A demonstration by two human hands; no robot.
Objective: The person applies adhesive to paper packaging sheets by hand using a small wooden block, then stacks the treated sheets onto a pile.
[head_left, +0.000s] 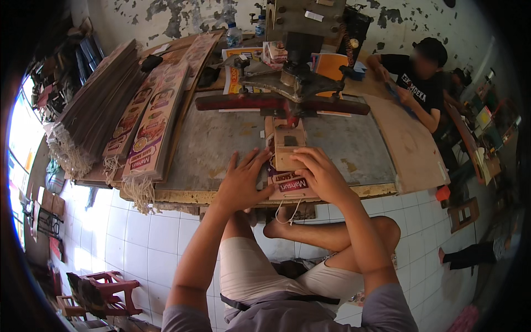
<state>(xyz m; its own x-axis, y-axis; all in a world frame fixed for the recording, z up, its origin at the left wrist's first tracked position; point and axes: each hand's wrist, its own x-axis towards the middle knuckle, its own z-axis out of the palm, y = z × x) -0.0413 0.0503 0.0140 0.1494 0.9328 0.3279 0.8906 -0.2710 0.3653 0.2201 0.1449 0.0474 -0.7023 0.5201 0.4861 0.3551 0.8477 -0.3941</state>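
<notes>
A purple, pink and cream printed cardboard strip (293,189) lies lengthwise on the grey table plate, with a loop of white string (289,214) hanging from its near end over the edge. On top of it sits a pale wooden block (288,160) with a dark rectangular patch. My right hand (327,176) holds the right end of this block, fingers on top and thumb at the near side. Flat against the left side of the strip lies my left hand (240,182), its fingers spread. Just beyond the block, a metal press (296,83) with a red crossbar (238,102) covers the strip's far part.
Stacks of similar printed strips (157,119) with white strings fill the table's left side, beside a thick brown bundle (94,105). Cardboard (406,141) lies at the right, where another person (416,83) sits working. Water bottles (233,36) stand at the back. A red stool (113,290) is lower left.
</notes>
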